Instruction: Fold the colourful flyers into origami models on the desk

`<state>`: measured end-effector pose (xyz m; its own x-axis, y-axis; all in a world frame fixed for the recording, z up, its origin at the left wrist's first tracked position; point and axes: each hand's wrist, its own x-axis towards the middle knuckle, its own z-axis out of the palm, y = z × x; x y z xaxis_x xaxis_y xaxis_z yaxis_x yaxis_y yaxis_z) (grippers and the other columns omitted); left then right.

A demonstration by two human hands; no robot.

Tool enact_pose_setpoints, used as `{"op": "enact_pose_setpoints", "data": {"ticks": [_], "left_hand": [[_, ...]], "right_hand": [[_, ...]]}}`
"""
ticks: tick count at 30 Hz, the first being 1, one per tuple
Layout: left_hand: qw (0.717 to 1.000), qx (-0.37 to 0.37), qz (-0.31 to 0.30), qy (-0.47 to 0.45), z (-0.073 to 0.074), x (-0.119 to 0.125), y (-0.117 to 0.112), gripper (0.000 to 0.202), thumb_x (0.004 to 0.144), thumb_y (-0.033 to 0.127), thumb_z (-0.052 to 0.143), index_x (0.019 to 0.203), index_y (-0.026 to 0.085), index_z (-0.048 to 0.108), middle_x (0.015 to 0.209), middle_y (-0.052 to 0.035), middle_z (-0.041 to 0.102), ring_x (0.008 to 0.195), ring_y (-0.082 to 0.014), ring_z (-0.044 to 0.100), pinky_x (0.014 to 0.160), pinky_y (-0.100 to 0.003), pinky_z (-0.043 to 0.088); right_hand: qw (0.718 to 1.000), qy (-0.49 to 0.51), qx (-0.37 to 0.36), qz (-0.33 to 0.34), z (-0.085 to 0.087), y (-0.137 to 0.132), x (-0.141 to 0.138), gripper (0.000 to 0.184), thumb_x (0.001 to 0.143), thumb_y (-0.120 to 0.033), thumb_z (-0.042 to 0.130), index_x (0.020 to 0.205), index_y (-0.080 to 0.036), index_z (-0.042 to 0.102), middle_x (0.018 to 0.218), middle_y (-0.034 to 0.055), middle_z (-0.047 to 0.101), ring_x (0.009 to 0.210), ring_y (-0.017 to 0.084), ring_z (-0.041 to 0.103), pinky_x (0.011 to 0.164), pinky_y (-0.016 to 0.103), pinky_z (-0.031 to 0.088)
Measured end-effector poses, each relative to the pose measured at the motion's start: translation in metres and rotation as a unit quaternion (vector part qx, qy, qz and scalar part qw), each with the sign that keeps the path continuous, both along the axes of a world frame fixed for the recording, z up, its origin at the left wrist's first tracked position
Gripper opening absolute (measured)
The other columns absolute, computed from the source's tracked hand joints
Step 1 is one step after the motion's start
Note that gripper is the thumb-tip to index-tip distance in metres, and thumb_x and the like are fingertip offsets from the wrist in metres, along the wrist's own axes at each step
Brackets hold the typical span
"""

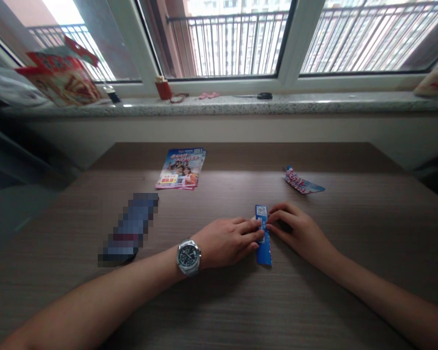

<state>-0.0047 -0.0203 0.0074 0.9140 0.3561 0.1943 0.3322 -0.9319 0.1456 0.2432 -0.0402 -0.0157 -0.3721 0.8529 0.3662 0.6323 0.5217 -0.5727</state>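
Note:
A narrow folded flyer [264, 254], blue with a QR code at its far end, lies lengthwise on the table in front of me. My left hand [230, 241], with a steel watch [189, 257] on its wrist, rests across the flyer's middle with fingers stretched out and flat. From the other side, my right hand [294, 224] has thumb and forefinger tips brought close together at the flyer's right edge, pinching there. The fingers of my left hand cover part of the flyer's print.
A small stack of printed flyers [182, 169] lies at the back left of the table [237, 170]. Back right is a folded, colourful paper piece [302, 183]. A pixelated dark object [131, 228] lies left of my left arm. Scissors [263, 96] and a red packet [163, 89] sit on the windowsill.

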Motion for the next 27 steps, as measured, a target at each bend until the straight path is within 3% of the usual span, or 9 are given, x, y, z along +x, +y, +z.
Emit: {"op": "enact_pose_setpoints", "data": {"ticks": [13, 27], "left_hand": [[1.0, -0.013, -0.003, -0.013, 0.001, -0.002, 0.0, 0.036, 0.104, 0.029, 0.039, 0.132, 0.017, 0.057, 0.14, -0.0091, 0.059, 0.13, -0.0225, 0.054, 0.112, -0.038, 0.044], [1.0, -0.003, -0.002, -0.011, 0.0, -0.002, -0.001, 0.036, 0.105, 0.029, 0.037, 0.132, 0.016, 0.057, 0.141, -0.0109, 0.057, 0.125, -0.0219, 0.058, 0.109, -0.036, 0.047]], "right_hand": [[0.999, -0.042, 0.012, -0.017, 0.001, 0.028, 0.001, 0.007, 0.091, -0.021, 0.062, 0.084, -0.02, 0.066, 0.092, 0.0075, 0.063, 0.086, 0.022, 0.063, 0.077, 0.038, 0.054], [0.997, -0.058, 0.023, -0.056, -0.002, 0.042, -0.002, 0.011, 0.093, -0.024, 0.058, 0.084, -0.021, 0.064, 0.089, 0.0059, 0.062, 0.076, 0.021, 0.062, 0.07, 0.035, 0.051]]}}
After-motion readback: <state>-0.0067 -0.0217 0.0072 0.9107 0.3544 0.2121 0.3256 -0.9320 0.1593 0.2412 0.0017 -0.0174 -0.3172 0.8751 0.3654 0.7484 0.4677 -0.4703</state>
